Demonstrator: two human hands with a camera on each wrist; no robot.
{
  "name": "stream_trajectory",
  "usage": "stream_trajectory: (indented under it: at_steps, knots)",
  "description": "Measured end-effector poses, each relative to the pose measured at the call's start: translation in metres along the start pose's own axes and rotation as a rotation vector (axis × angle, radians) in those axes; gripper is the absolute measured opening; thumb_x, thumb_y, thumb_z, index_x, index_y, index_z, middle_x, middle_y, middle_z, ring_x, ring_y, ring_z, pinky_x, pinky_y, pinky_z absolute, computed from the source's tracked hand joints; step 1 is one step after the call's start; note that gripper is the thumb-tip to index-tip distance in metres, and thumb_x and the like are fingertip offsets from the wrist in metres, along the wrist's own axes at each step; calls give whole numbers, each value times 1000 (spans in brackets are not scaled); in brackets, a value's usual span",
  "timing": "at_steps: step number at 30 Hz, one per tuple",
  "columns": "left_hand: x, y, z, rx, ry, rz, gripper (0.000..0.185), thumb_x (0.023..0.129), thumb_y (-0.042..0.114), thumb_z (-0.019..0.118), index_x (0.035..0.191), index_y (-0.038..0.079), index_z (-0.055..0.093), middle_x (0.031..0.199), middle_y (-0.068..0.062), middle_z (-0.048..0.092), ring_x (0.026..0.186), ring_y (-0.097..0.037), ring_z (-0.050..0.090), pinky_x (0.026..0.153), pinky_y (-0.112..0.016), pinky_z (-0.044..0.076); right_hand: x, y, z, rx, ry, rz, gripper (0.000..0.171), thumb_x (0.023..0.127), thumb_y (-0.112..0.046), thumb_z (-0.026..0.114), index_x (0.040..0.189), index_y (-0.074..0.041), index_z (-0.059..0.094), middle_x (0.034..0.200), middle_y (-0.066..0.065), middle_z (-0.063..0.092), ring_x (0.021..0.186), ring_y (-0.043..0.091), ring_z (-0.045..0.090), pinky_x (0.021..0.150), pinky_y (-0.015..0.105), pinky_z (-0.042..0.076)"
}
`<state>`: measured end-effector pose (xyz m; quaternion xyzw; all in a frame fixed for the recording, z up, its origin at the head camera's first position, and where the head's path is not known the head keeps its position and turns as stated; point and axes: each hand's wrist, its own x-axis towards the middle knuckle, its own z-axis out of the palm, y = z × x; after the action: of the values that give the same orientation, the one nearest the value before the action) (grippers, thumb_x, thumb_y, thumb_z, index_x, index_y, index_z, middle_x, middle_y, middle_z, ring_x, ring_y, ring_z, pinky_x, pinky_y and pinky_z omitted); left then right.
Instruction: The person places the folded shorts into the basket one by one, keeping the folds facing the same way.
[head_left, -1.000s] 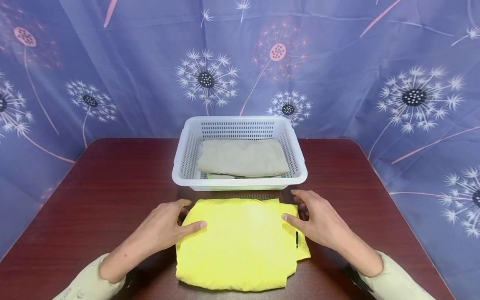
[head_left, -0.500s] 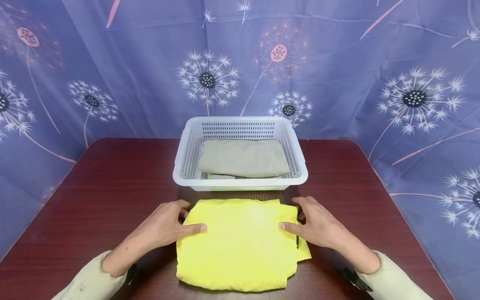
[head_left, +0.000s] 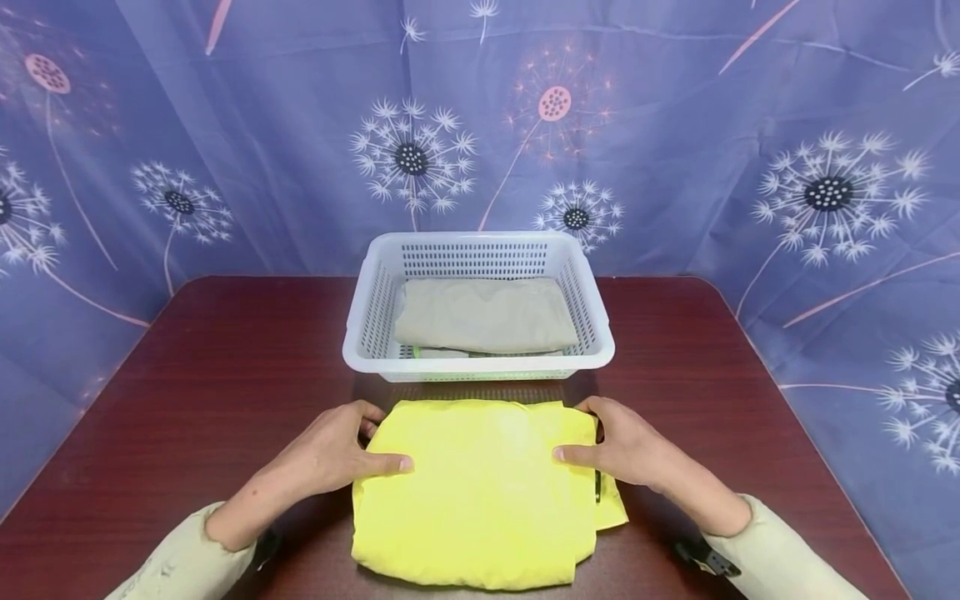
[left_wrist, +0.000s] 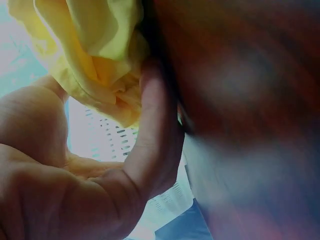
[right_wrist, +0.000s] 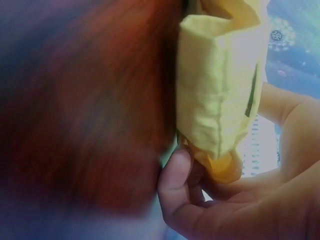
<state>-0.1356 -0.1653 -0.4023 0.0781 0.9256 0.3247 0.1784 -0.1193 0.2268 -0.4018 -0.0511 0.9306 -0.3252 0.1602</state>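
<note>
A folded yellow garment (head_left: 480,492) lies on the table in front of the basket, with a loose flap and a small dark strip at its right side. My left hand (head_left: 330,450) grips its left edge, thumb on top and fingers tucked at the underside. In the left wrist view, a finger (left_wrist: 155,125) curls under the bunched cloth (left_wrist: 100,55). On the opposite edge my right hand (head_left: 630,446) does likewise, its thumb laid over the top. The right wrist view has curled fingertips (right_wrist: 177,167) just beneath the layered yellow edge (right_wrist: 210,90).
Behind the garment stands a white perforated plastic basket (head_left: 480,364) holding a folded grey cloth (head_left: 486,315). Dark red wooden table (head_left: 247,350) surrounds both. A blue curtain (head_left: 300,125) with dandelion prints hangs at the back and sides.
My right hand has come down and inward from beyond the right edge to grip the garment. My left hand has stayed almost still; the garment's right side has shifted slightly.
</note>
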Motion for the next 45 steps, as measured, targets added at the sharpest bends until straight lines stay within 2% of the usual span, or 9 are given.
stream_trajectory:
  at_steps: [7, 11, 16, 20, 24, 29, 35, 40, 45]
  knots:
    - [0, 0, 2, -1, -7, -4, 86, 72, 51, 97, 130, -1, 63, 99, -3, 69, 90, -16, 64, 75, -35, 55, -2, -1, 2, 156, -19, -30, 62, 83, -29, 92, 128, 0, 59, 102, 4, 68, 94, 20, 64, 85, 40, 54]
    - [0, 0, 4, -2, -8, -4, 84, 71, 50, 98, 128, 0, 64, 98, -2, 68, 89, -16, 63, 76, -35, 54, -3, -3, 5, 268, -17, -30, 55, 82, -18, 92, 122, 0, 59, 94, 6, 68, 83, 19, 65, 77, 35, 56]
    - [0, 0, 4, -13, -13, -1, 79, 71, 48, 98, 125, 1, 65, 97, -2, 68, 89, -16, 63, 77, -36, 54, -4, -5, 6, 340, -10, -16, 52, 82, -11, 90, 119, 3, 57, 94, 9, 66, 80, 21, 66, 72, 34, 57]
    - [-1, -1, 4, -15, -18, 11, 77, 70, 48, 99, 122, 3, 64, 95, 0, 67, 89, -16, 62, 79, -36, 53, -4, -7, 8, 370, 1, 19, 54, 82, -8, 89, 122, 5, 55, 99, 12, 67, 82, 22, 67, 73, 34, 58]
    - [-3, -1, 4, -18, -15, 35, 74, 69, 48, 100, 118, 6, 63, 95, 0, 66, 90, -16, 61, 81, -37, 53, -4, -7, 8, 383, 7, 38, 62, 83, -7, 88, 132, 7, 53, 109, 14, 68, 90, 22, 69, 78, 35, 59]
    - [-5, 0, 4, -26, -18, 60, 69, 68, 46, 100, 112, 10, 61, 92, 1, 65, 89, -16, 61, 81, -36, 52, -2, -5, 9, 394, -26, 6, 72, 85, -9, 88, 144, 9, 51, 117, 14, 71, 99, 21, 71, 84, 34, 60]
    - [-7, 1, 4, -24, -23, 93, 70, 69, 46, 100, 112, 10, 59, 90, 1, 64, 86, -16, 60, 79, -36, 52, 0, -2, 9, 422, -70, -56, 60, 85, -9, 87, 134, 7, 57, 108, 12, 72, 93, 22, 70, 80, 33, 60]
    - [-7, 0, 4, -37, -38, 125, 71, 70, 46, 99, 114, 9, 57, 90, 0, 63, 85, -16, 59, 77, -35, 51, -1, -2, 10, 421, -63, -60, 58, 84, -9, 88, 131, 4, 57, 106, 10, 71, 92, 21, 68, 79, 32, 58]
    - [-6, -2, 3, -42, -61, 167, 71, 73, 46, 98, 116, 7, 56, 90, 0, 61, 84, -16, 59, 75, -33, 50, -2, -2, 9, 522, -126, -77, 54, 87, -4, 84, 131, 8, 55, 108, 12, 72, 93, 22, 71, 79, 32, 60]
